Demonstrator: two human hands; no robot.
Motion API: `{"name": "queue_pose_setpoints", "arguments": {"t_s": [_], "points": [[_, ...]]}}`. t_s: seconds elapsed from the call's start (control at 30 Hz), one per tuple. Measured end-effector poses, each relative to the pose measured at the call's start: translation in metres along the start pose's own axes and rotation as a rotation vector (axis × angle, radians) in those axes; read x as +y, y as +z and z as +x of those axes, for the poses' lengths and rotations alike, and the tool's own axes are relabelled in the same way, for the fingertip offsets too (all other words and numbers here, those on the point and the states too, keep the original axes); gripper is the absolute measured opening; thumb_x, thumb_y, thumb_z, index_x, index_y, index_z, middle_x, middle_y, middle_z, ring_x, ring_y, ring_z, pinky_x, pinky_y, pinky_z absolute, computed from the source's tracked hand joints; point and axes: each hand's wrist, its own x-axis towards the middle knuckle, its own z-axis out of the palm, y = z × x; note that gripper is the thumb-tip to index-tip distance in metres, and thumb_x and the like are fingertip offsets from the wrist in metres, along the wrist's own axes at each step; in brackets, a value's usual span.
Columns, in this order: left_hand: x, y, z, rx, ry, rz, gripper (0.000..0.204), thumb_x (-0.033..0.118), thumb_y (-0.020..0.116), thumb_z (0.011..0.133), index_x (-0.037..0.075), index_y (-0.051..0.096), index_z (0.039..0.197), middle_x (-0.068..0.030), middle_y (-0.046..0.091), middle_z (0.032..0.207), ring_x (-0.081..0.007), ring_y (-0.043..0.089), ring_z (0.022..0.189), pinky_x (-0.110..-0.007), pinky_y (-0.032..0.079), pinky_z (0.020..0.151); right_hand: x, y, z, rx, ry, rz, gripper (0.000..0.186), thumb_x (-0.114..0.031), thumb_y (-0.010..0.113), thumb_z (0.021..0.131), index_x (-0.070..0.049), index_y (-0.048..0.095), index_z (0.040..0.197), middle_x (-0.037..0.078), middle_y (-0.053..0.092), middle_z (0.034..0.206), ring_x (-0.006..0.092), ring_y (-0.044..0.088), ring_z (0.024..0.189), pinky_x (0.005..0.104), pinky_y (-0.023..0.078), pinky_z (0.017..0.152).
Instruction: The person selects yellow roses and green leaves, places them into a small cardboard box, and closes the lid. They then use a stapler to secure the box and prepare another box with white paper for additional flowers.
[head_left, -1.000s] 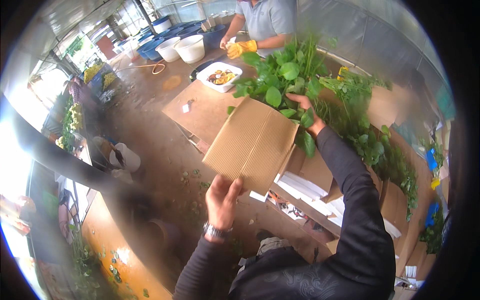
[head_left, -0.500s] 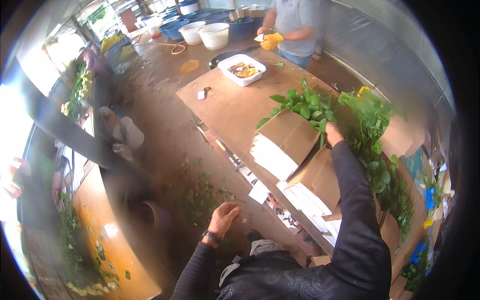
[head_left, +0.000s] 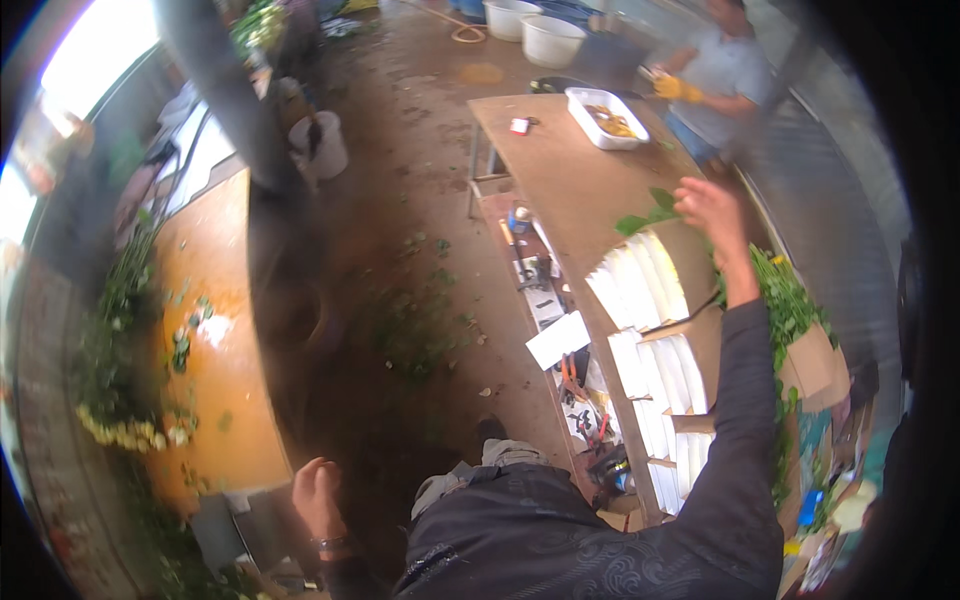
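Observation:
My right hand (head_left: 712,215) is raised over the wrapped bunches on the brown table (head_left: 545,160), its fingers loosely bent and apart, with nothing visible in them. Beneath it lie bunches in corrugated cardboard sleeves with white layered ends (head_left: 640,285); a second sleeved bunch (head_left: 665,375) is nearer me. Green leaves (head_left: 655,212) stick out at the far end of the first bunch. My left hand (head_left: 318,497) hangs low at the left, by the near corner of the orange-brown table, loosely curled, thumb apart, holding nothing I can see.
Leafy stems (head_left: 785,300) line the table's right side. A white tub (head_left: 607,118) stands at its far end, near a person in a yellow glove (head_left: 678,89). Tools, including orange-handled pliers (head_left: 572,378), lie on the lower shelf. The orange-brown table (head_left: 225,400) holds loose leaves.
My view has swung, so the tables sit differently in the picture. My right hand has come up off the leaves at the bunch. My left hand has moved left, towards the orange-brown table.

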Motion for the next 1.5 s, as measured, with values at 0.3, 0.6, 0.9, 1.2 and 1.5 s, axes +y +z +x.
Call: {"name": "queue_pose_setpoints", "arguments": {"t_s": [0.3, 0.6, 0.9, 1.2, 1.5], "points": [[-0.043, -0.224, -0.103, 0.89, 0.14, 0.61, 0.04, 0.007, 0.075, 0.092, 0.003, 0.069, 0.13, -0.0162, 0.068, 0.134, -0.0345, 0.063, 0.125, -0.044, 0.05, 0.108, -0.006, 0.366, -0.183, -0.932, 0.177, 0.147, 0.047, -0.016, 0.075, 0.1, 0.003, 0.064, 0.142, 0.01, 0.077, 0.119, 0.0173, 0.074, 0.099, 0.0317, 0.059, 0.085], [-0.157, -0.354, -0.299, 1.163, -0.557, 0.978, 0.088, 0.03, 0.088, 0.081, 0.005, 0.049, 0.156, -0.0256, 0.044, 0.162, -0.0466, 0.041, 0.149, -0.055, 0.036, 0.124, -0.044, 0.51, -0.382, -1.663, 0.23, -0.178, 0.044, -0.004, 0.074, 0.098, 0.001, 0.066, 0.141, 0.014, 0.078, 0.121, 0.0195, 0.075, 0.104, 0.0327, 0.059, 0.091], [-0.194, -0.318, -0.384, 0.911, -0.846, 0.805, 0.111, 0.032, 0.098, 0.069, 0.008, 0.041, 0.162, -0.0199, 0.044, 0.162, -0.0455, 0.042, 0.147, -0.055, 0.04, 0.121, -0.132, 0.576, -0.435, -1.831, -0.027, -0.433, 0.046, 0.001, 0.072, 0.097, 0.002, 0.065, 0.143, 0.015, 0.077, 0.127, 0.0196, 0.072, 0.114, 0.0327, 0.056, 0.1], [-0.189, -0.304, -0.404, 0.9, -0.75, 0.908, 0.098, 0.011, 0.095, 0.068, 0.009, 0.049, 0.154, -0.0145, 0.054, 0.153, -0.0384, 0.055, 0.136, -0.047, 0.05, 0.112, -0.144, 0.611, -0.428, -1.961, -0.071, -0.38, 0.051, 0.001, 0.07, 0.096, 0.002, 0.062, 0.146, 0.016, 0.075, 0.13, 0.0201, 0.073, 0.113, 0.0318, 0.056, 0.099], [-0.169, -0.368, -0.439, 1.357, -0.636, 0.986, 0.019, 0.024, 0.072, 0.098, 0.009, 0.08, 0.106, -0.0124, 0.08, 0.099, -0.038, 0.074, 0.098, -0.048, 0.058, 0.086, -0.163, 0.656, -0.415, -2.078, -0.181, -0.339, 0.049, 0.004, 0.069, 0.095, 0.005, 0.064, 0.143, 0.014, 0.077, 0.124, 0.0191, 0.072, 0.111, 0.0308, 0.055, 0.097]]}}
